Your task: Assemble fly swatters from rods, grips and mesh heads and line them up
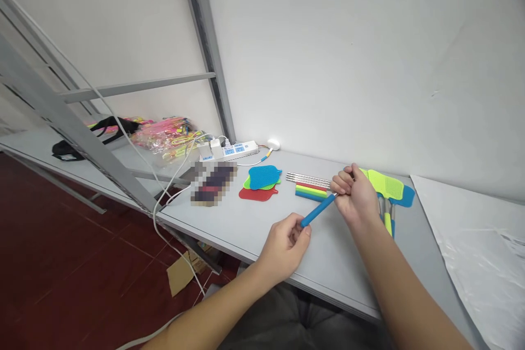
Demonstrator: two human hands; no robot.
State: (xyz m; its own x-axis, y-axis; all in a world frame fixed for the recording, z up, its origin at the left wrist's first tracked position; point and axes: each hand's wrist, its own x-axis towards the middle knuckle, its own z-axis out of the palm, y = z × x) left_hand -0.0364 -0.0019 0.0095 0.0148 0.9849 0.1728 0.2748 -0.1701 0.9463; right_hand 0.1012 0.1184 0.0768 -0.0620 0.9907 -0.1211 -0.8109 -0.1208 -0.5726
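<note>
My left hand (289, 243) pinches the lower end of a blue handle tube (318, 211), which slants up to the right above the table. At the tube's upper end my right hand (355, 194) is closed round a thin metal rod, mostly hidden in the fist. Behind that hand lie several metal rods (307, 179) side by side, with red, yellow-green and blue handle tubes (310, 192) in front of them. Farther left are loose fly swatter heads: blue (264, 176), green (270, 187) and red (257, 194). Fly swatters (385, 185) with green and blue heads overlap beyond my right wrist.
A white power strip (240, 149) with plugs and cables lies by the wall. A grey metal frame (123, 164) rises at left, with bagged colourful items (168, 136) behind it. White sheeting (471, 240) covers the table's right side. Cardboard (180, 273) lies on the floor.
</note>
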